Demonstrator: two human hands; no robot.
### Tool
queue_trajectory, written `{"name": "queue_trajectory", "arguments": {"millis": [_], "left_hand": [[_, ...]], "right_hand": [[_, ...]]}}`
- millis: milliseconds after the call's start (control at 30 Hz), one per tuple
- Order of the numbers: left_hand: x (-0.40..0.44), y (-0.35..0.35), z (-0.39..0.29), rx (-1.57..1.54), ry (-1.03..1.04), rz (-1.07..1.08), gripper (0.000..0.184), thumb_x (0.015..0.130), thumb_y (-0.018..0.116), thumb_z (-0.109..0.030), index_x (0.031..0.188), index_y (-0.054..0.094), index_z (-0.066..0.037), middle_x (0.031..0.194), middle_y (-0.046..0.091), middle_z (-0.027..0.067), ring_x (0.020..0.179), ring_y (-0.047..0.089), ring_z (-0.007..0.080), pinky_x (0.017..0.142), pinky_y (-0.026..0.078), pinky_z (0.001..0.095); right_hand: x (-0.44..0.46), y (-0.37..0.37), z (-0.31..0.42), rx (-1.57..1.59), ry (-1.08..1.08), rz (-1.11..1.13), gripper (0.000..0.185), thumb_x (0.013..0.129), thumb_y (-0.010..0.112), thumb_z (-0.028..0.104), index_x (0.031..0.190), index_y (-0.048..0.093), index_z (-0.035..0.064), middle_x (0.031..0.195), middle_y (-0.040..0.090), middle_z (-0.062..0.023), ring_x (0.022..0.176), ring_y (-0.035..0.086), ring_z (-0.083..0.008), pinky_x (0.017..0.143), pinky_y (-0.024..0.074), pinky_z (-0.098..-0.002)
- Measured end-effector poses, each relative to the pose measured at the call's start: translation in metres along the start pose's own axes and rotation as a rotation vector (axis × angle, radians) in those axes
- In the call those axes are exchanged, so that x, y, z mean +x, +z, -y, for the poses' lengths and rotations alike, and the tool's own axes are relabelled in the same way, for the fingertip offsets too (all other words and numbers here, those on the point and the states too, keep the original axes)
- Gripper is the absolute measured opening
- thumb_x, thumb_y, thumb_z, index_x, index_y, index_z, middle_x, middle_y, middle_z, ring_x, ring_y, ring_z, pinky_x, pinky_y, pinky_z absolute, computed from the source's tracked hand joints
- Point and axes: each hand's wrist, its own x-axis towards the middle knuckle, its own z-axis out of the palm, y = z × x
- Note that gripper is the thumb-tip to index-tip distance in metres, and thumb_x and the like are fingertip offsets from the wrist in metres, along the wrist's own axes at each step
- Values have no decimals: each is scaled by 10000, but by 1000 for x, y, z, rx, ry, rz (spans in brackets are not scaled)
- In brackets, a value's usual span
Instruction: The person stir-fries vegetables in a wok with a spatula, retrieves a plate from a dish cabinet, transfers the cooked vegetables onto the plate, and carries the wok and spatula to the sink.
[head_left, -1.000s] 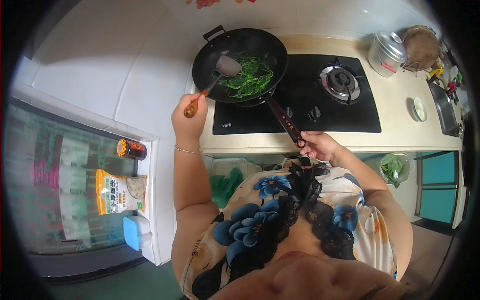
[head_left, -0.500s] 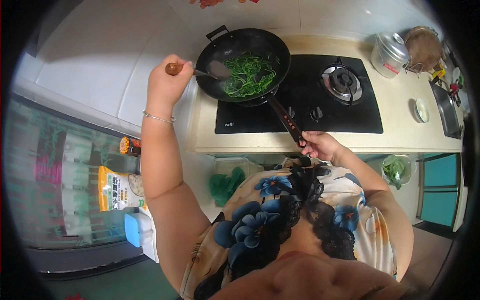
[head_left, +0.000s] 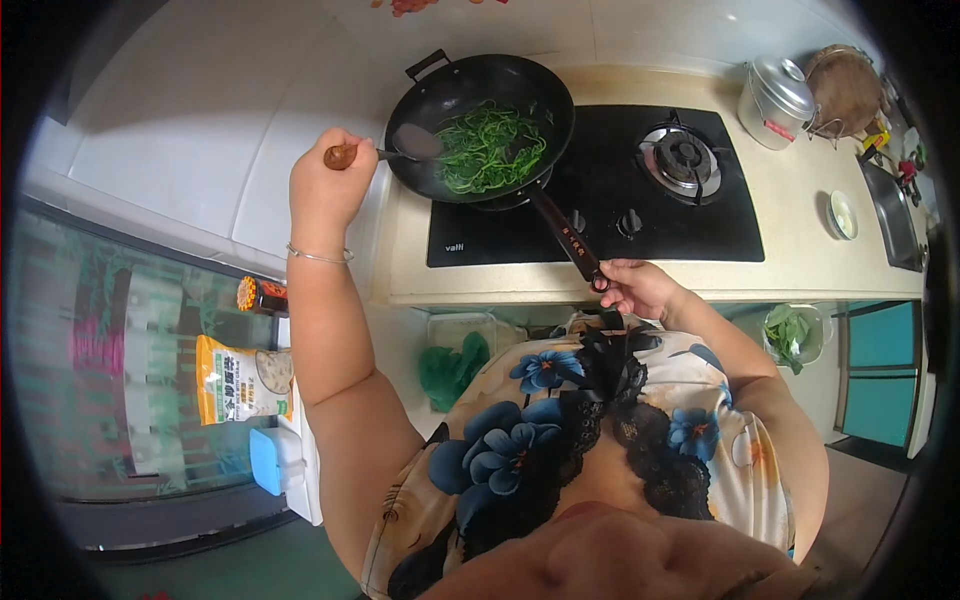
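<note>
My left hand (head_left: 330, 188) is closed around the wooden handle of a wok spatula (head_left: 417, 142). The spatula's blade is inside the black wok (head_left: 410, 108), by the left edge of the cooked leafy greens (head_left: 492, 150). The greens lie in a tangled heap across the wok's bottom. My right hand (head_left: 642, 288) is closed on the end of the wok's long dark handle (head_left: 566, 238). The wok sits over the left side of the black gas hob (head_left: 500, 246).
On the hob's right is a bare burner (head_left: 684, 160). A lidded metal pot (head_left: 778, 100), a small bowl (head_left: 842, 216) and a sink (head_left: 893, 215) stand further right. Below the counter is a basin of leaves (head_left: 790, 335). A yellow food packet (head_left: 240, 380) is at left.
My left hand has moved slightly down, and the spatula blade has shifted left, to the edge of the greens. My right hand keeps its grip on the wok handle.
</note>
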Motion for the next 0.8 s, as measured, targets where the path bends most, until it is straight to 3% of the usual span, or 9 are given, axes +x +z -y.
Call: {"name": "queue_trajectory", "arguments": {"millis": [100,333,400,533,667,800], "left_hand": [[-1,14,11,32,90,-44,215,765,629,-258,774,594,-46,677,621,108,620,589,250,625,472,297],[-6,39,38,44,14,-8,206,764,639,-255,791,605,-53,705,628,107,636,596,250,634,476,298],[-19,34,36,-41,128,-167,180,761,651,-227,810,615,-57,704,628,108,634,596,241,636,478,290],[-31,26,29,-137,97,-152,159,758,658,-200,822,622,-59,706,630,108,635,600,234,632,480,282],[-37,44,39,-37,106,1,146,761,654,-192,791,609,-56,711,626,111,646,605,256,619,485,296],[-43,56,44,100,329,-68,126,747,663,-172,795,619,-64,785,637,116,708,616,291,627,493,328]], "right_hand": [[0,0,-2,28,-8,15,215,929,503,241,1026,509,50,856,610,-36,619,629,-109,422,467,-177],[-1,4,-4,11,-8,-5,230,926,508,250,1036,499,47,886,614,-79,618,628,-111,418,463,-179],[-5,7,-8,21,3,-36,239,925,510,254,1046,495,49,891,615,-86,619,628,-111,420,464,-180],[-5,9,-8,35,4,-65,275,923,513,273,1090,474,58,913,615,-103,623,627,-114,417,461,-183],[-3,7,-13,62,-43,-41,278,922,514,280,1088,476,61,916,616,-107,628,629,-117,415,460,-184],[-7,8,-20,94,-83,-67,285,917,520,300,1092,494,76,908,628,-88,639,630,-114,425,465,-183]]}}
